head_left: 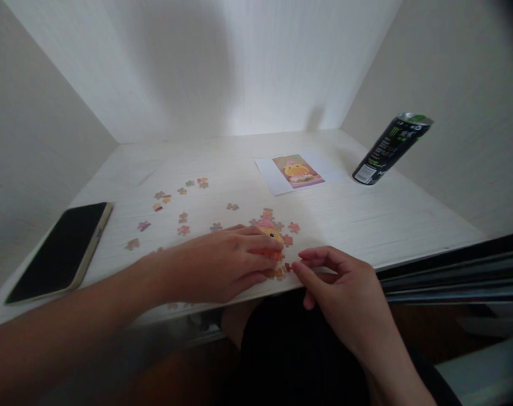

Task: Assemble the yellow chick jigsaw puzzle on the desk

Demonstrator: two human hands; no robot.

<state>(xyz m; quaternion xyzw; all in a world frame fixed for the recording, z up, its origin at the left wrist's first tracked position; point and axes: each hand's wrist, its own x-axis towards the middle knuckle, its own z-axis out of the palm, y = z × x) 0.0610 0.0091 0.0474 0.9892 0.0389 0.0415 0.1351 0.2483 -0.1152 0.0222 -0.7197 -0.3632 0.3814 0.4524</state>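
Note:
Near the table's front edge lies a partly joined jigsaw puzzle [268, 224], showing pink and yellow with a dark eye. My left hand [235, 256] rests over its lower left part, fingers stretched out flat and hiding some of it. At the puzzle's lower right, my right hand [345, 287] pinches a small reddish puzzle piece [288, 267] between thumb and forefinger. That piece is close beside the joined part; whether it interlocks I cannot tell. A loose pink piece [294, 227] sits just right of the puzzle.
Several loose pieces [183, 230] are scattered to the left, some partly behind my left forearm. A phone [60, 248] lies at the far left. Behind the puzzle is a sheet with a printed reference picture [299, 171]. A black drink can [389, 149] stands at the right. Walls enclose the white table [222, 158].

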